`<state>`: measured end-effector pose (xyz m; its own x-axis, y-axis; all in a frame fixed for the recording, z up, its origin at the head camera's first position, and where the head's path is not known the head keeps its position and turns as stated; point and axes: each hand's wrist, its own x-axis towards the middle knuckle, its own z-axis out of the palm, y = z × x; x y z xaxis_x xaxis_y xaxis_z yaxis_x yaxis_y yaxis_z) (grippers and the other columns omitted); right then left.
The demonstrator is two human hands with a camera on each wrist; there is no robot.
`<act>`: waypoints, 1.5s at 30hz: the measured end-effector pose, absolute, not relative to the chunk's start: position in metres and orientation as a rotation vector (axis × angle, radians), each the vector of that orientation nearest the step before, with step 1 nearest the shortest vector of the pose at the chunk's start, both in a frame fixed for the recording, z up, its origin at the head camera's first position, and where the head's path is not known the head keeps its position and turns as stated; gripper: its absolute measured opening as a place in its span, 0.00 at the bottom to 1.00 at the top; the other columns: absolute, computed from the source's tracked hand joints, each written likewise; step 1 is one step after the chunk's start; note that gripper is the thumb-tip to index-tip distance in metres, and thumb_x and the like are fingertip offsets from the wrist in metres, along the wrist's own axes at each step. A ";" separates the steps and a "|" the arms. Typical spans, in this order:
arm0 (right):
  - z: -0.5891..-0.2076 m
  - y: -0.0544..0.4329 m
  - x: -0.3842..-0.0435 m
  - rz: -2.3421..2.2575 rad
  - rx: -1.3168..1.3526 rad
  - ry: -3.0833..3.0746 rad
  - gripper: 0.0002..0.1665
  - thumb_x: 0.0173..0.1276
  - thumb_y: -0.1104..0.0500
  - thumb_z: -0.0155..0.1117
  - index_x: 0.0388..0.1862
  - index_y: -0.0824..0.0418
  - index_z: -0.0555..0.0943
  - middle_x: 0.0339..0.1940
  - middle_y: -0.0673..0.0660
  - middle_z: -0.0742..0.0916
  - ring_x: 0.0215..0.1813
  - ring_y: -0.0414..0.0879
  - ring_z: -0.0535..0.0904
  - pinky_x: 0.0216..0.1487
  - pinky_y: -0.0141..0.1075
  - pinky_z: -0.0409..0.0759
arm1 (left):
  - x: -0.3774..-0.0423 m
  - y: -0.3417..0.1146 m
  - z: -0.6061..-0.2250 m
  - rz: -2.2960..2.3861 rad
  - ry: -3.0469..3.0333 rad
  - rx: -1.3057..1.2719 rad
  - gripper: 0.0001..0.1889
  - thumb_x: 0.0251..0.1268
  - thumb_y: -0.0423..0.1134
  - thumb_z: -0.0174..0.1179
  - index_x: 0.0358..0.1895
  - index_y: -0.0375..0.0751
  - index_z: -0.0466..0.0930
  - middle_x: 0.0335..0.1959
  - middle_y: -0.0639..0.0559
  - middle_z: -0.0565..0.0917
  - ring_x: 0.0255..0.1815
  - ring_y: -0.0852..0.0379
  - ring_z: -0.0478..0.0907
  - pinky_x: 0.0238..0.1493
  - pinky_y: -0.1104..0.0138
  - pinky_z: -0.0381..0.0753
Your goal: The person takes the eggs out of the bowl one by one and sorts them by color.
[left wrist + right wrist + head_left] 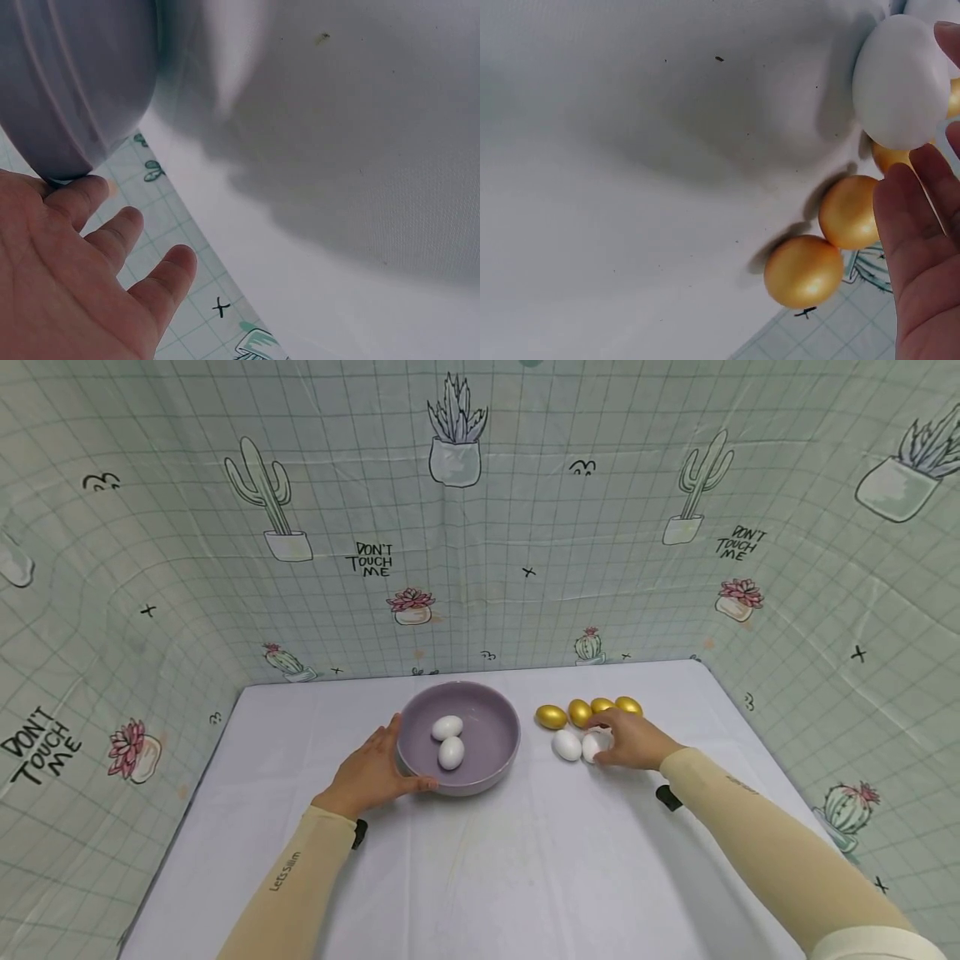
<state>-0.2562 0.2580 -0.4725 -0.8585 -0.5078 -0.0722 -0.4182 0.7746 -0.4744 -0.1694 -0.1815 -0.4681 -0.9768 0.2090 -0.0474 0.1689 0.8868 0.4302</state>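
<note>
A purple bowl (501, 768) on the table contains two white eggs, a farther egg (447, 727) and a nearer egg (451, 753). My left hand (369, 779) rests against the bowl's left side, its thumb along the near wall and its fingers spread fairly straight. To the right of the bowl, my right hand (636, 739) pinches a white egg (900, 82) between thumb and fingers, the egg still low at the table. Beside it lies another white egg (567, 745). Several gold eggs (551, 717) form a row just behind, partly covered by the right hand.
A white cloth covers the table (480, 877). A checked fabric backdrop (480, 527) printed with cacti rises behind the table's far edge and along both sides. Two gold eggs lie close to the right fingers, including the end egg (802, 271).
</note>
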 end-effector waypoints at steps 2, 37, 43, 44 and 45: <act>-0.470 0.258 -0.256 -0.660 -0.734 2.785 0.33 0.54 0.60 0.80 0.58 0.67 0.80 0.57 0.61 0.83 0.61 0.59 0.77 0.63 0.55 0.72 | -0.170 -0.182 -0.469 0.659 2.961 0.299 0.71 0.43 0.79 0.64 0.80 0.34 0.40 0.77 0.34 0.57 0.77 0.36 0.53 0.68 0.43 0.62; -0.410 0.179 -0.251 -0.677 -1.030 2.806 0.32 0.57 0.57 0.77 0.61 0.60 0.79 0.58 0.56 0.82 0.58 0.52 0.78 0.59 0.47 0.76 | -0.171 -0.182 -0.470 0.648 2.936 0.282 0.73 0.42 0.81 0.62 0.81 0.35 0.39 0.77 0.34 0.55 0.78 0.37 0.51 0.70 0.44 0.59; -0.406 0.162 -0.252 -0.674 -1.055 2.799 0.32 0.59 0.57 0.76 0.62 0.58 0.79 0.59 0.53 0.81 0.59 0.49 0.77 0.58 0.44 0.76 | -0.172 -0.182 -0.471 0.640 2.939 0.283 0.73 0.41 0.82 0.61 0.81 0.35 0.39 0.77 0.34 0.55 0.77 0.37 0.51 0.70 0.44 0.59; -0.406 0.159 -0.252 -0.683 -1.074 2.794 0.32 0.59 0.57 0.76 0.62 0.59 0.79 0.59 0.53 0.82 0.59 0.49 0.77 0.58 0.43 0.76 | -0.172 -0.182 -0.471 0.642 2.939 0.281 0.73 0.41 0.82 0.61 0.81 0.35 0.39 0.77 0.34 0.55 0.77 0.37 0.51 0.70 0.44 0.59; -0.406 0.155 -0.253 -0.692 -1.089 2.790 0.32 0.59 0.57 0.76 0.62 0.59 0.79 0.58 0.54 0.82 0.58 0.49 0.77 0.57 0.43 0.76 | -0.172 -0.182 -0.472 0.643 2.938 0.279 0.73 0.41 0.82 0.61 0.81 0.35 0.39 0.77 0.34 0.55 0.78 0.38 0.51 0.70 0.43 0.59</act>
<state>-0.2528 0.1551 -0.4060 -0.7469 -0.6577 0.0977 -0.6270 0.6479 -0.4325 -0.1720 -0.1824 -0.4717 -0.9757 0.2046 -0.0787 0.1530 0.8926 0.4240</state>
